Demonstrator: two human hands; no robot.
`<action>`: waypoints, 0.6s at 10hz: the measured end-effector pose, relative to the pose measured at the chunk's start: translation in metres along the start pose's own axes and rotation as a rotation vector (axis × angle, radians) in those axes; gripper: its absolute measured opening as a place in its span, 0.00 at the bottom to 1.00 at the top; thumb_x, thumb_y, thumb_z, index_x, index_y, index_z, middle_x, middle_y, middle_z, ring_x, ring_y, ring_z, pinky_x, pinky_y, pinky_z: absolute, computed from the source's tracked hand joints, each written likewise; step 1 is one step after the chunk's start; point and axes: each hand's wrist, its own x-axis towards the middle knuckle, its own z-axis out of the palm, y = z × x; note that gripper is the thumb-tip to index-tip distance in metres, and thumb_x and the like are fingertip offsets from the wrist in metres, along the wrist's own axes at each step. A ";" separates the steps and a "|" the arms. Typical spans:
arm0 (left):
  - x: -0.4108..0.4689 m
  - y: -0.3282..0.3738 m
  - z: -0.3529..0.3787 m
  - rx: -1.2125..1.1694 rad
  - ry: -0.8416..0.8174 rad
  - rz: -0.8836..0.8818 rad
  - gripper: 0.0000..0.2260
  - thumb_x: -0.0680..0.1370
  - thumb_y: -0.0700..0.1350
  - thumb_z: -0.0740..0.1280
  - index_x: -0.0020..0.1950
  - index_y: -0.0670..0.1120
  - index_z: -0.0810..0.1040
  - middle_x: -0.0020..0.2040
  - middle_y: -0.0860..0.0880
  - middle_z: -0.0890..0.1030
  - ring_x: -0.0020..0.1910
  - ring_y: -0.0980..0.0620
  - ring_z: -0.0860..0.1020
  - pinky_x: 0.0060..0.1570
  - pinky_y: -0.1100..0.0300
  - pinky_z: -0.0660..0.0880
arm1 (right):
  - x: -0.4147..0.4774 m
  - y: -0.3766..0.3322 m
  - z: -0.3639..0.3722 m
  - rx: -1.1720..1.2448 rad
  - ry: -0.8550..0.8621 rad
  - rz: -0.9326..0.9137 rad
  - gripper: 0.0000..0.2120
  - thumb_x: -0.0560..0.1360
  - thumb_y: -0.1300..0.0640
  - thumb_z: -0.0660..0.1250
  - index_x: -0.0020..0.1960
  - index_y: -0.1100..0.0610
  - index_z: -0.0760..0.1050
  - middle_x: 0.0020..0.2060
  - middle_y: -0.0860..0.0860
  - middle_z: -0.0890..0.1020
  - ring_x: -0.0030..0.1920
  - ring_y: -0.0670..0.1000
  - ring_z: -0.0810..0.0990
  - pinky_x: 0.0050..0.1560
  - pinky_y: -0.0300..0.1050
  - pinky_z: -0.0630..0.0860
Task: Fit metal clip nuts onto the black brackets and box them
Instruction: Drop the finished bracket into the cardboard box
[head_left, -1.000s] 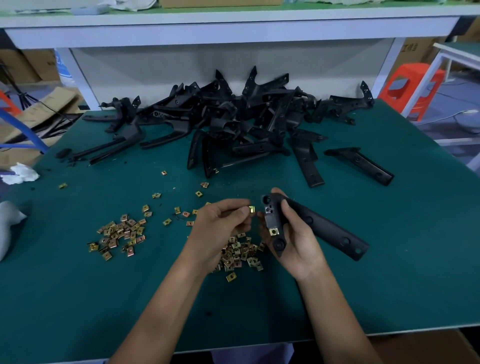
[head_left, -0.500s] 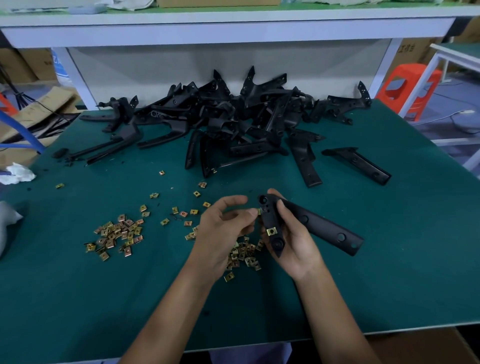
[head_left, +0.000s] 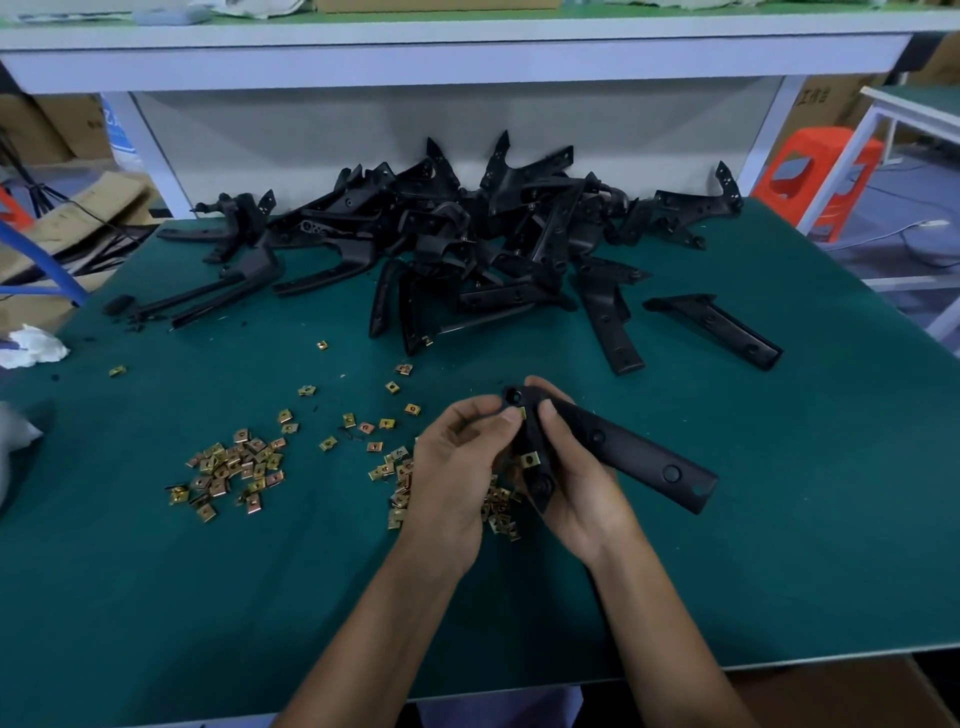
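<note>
Covering the counter (head_left: 779, 545) is a dark green mat. At the back of it lies a big pile of black brackets (head_left: 467, 244), all mixed up. One lone bracket (head_left: 717, 330) lies by itself just to the right of the pile. Little gold nuts are spread over the middle. One heap of nuts (head_left: 234, 467) sits to the left. A second heap (head_left: 498, 512) sits right under the hands. Loose clip nuts (head_left: 392, 387) lie between the heaps and behind them.

A white shelf (head_left: 467, 57) runs across above the back of the counter. An orange stool (head_left: 815, 176) stands on the floor to the right. Brown cardboard (head_left: 78, 218) and a blue bar (head_left: 47, 265) are on the left. A scrunched-up white wad (head_left: 31, 348) lies at the counter's left edge.

A cardboard box (head_left: 826, 104) behind the stool has dark writing on it, but it is too blurry to read.

The right hand (head_left: 576, 483) grips a black bracket (head_left: 623, 452) near the front middle of the counter. Its fingers curl round the short end and its thumb lies on top. The long part of the bracket sticks out to the right and slopes down. I cannot tell if its far end touches the mat. One fitted clip nut (head_left: 530, 459) already shows on the short end.

The left hand (head_left: 457, 467) is curled too. Its thumb and fingertips pinch another clip nut (head_left: 522, 414) against the top of the bracket, just below a round hole.
</note>
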 end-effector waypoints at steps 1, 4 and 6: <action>-0.001 0.002 0.001 0.192 0.030 0.060 0.04 0.76 0.37 0.73 0.48 0.43 0.81 0.39 0.51 0.86 0.40 0.56 0.83 0.40 0.65 0.78 | -0.009 -0.001 0.008 -0.062 0.057 -0.065 0.19 0.79 0.54 0.70 0.69 0.55 0.76 0.64 0.59 0.81 0.62 0.56 0.82 0.55 0.46 0.80; -0.015 -0.030 -0.002 0.822 -0.520 0.223 0.10 0.73 0.55 0.73 0.54 0.58 0.83 0.48 0.59 0.86 0.47 0.65 0.82 0.46 0.67 0.80 | -0.141 -0.035 -0.025 0.007 0.395 -0.066 0.17 0.77 0.50 0.70 0.65 0.50 0.79 0.53 0.48 0.86 0.44 0.48 0.87 0.30 0.35 0.75; 0.014 -0.065 -0.013 0.945 -0.635 0.098 0.17 0.77 0.58 0.71 0.64 0.55 0.80 0.59 0.53 0.84 0.61 0.47 0.80 0.63 0.38 0.74 | -0.252 -0.139 -0.097 0.427 0.854 -0.348 0.31 0.66 0.58 0.75 0.68 0.65 0.76 0.53 0.59 0.81 0.47 0.52 0.84 0.32 0.35 0.81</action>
